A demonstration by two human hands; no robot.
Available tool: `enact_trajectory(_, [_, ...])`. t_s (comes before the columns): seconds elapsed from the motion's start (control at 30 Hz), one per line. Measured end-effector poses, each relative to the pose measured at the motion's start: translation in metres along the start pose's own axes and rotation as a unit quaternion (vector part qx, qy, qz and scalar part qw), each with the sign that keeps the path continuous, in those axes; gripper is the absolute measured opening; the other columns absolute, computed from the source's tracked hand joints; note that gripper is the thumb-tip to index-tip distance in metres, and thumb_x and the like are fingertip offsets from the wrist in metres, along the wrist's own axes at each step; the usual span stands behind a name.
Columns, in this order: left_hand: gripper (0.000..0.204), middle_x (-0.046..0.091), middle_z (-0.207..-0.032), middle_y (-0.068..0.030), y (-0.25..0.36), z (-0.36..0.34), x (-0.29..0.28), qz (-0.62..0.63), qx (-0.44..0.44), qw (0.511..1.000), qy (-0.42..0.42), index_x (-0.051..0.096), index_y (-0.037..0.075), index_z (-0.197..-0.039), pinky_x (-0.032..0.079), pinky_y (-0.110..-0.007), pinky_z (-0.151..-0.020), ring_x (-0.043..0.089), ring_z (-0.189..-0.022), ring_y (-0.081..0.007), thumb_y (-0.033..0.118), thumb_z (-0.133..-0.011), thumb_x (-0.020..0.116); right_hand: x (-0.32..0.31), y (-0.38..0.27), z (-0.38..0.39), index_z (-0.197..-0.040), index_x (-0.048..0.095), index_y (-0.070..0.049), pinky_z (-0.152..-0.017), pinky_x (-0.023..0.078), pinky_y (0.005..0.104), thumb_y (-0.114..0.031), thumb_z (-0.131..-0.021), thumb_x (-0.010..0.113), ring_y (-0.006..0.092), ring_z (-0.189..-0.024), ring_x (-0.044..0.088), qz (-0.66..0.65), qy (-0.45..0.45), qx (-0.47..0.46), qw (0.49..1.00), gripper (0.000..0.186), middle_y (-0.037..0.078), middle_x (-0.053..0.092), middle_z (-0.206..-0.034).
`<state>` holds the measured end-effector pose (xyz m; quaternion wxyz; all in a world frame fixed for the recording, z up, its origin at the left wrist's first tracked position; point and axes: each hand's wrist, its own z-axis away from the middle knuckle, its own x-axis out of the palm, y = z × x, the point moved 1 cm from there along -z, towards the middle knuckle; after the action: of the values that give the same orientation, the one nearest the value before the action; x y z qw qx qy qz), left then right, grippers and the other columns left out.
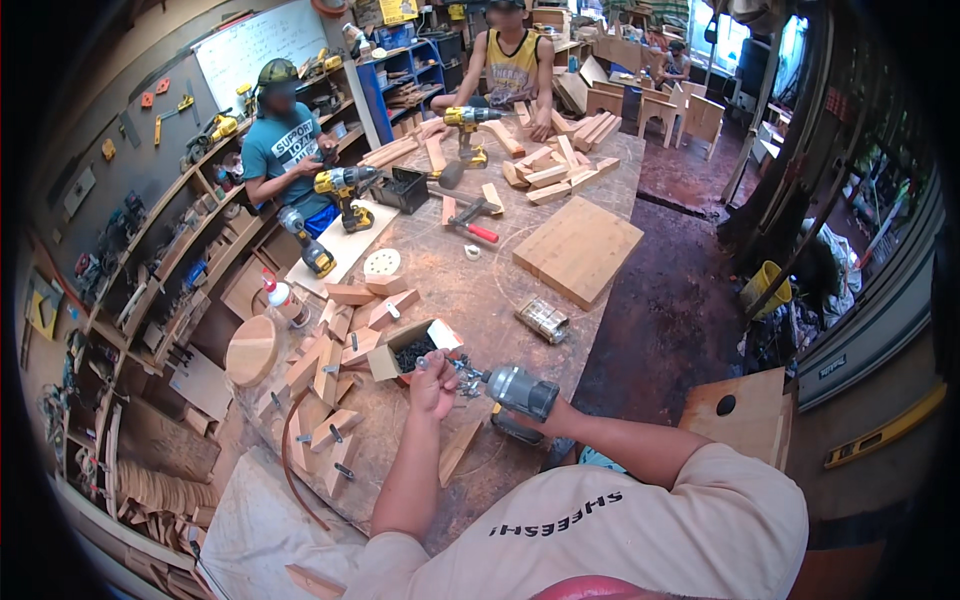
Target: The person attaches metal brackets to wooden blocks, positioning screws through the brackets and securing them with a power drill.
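Note:
My right hand [553,418] is wrapped round the handle of a dark grey cordless drill [522,391], whose nose points left. Its handle hides most of my fingers. Right at the tip of the drill, my left hand [434,388] is closed in a pinch; what sits between the fingertips is too small to make out. Small shiny metal pieces [466,377] show between the left hand and the drill's chuck. Just beyond my left hand stands an open cardboard box [383,363] holding dark screws [412,352].
Clamped wood pieces [328,372] lie left, beside a glue bottle [287,300] and round wooden disc [252,350]. Right are a tin can [542,319] and wooden panel [578,250]. Farther off lie a hammer [470,222] and several drills [347,193]. Two people [288,150] [512,65] are across the table.

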<state>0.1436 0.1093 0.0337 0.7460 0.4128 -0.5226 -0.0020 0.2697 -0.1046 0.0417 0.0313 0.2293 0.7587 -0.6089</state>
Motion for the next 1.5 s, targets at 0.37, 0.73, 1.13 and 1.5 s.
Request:
enact_trajectory(0.37, [0.029, 0.038, -0.067, 0.0066, -0.034, 0.040, -0.020, -0.202, -0.034, 0.974, 0.098, 0.055, 0.009, -0.095, 0.031, -0.021, -0.049, 0.034, -0.054, -0.0046, 0.038, -0.098, 0.055, 0.005, -0.006, 0.007, -0.110, 0.063, -0.005, -0.081, 0.051, 0.0359, -0.020, -0.086, 0.070, 0.0238, -0.091, 0.065, 0.042, 0.040, -0.045, 0.997, 0.029, 0.011, 0.067, -0.099])
enact_trajectory(0.73, [0.070, 0.065, -0.114, -0.0183, -0.031, 0.129, -0.035, -0.802, -0.017, 0.574, 0.166, 0.061, 0.009, -0.122, 0.050, -0.044, -0.088, 0.062, -0.106, -0.0350, 0.049, -0.068, 0.080, 0.002, -0.006, 0.003, -0.112, 0.064, -0.006, -0.085, 0.050, 0.0371, -0.023, -0.086, 0.071, 0.0268, -0.096, 0.065, 0.063, 0.056, 0.001, 0.996, 0.031, 0.011, 0.067, -0.104])
enact_trajectory(1.13, [0.052, 0.065, -0.106, -0.0128, -0.001, 0.125, -0.044, -0.854, 0.050, 0.518, -0.027, 0.066, 0.012, -0.114, 0.048, -0.042, -0.088, 0.061, -0.102, -0.0320, 0.034, -0.069, 0.081, 0.007, -0.004, 0.003, -0.107, 0.063, -0.004, -0.076, 0.051, 0.0362, -0.019, -0.085, 0.073, 0.0214, -0.087, 0.065, 0.038, 0.051, 0.009, 0.998, 0.028, 0.010, 0.067, -0.096])
enact_trajectory(1.5, [0.037, 0.061, -0.094, -0.0053, -0.016, 0.138, -0.065, -0.483, -0.109, 0.867, 0.049, 0.050, 0.007, -0.133, 0.051, -0.026, -0.076, 0.059, -0.082, -0.0119, 0.016, -0.097, 0.048, 0.007, -0.001, 0.005, -0.105, 0.064, -0.004, -0.075, 0.051, 0.0367, -0.017, -0.086, 0.072, 0.0227, -0.086, 0.065, 0.036, 0.051, 0.004, 0.998, 0.024, 0.010, 0.068, -0.094])
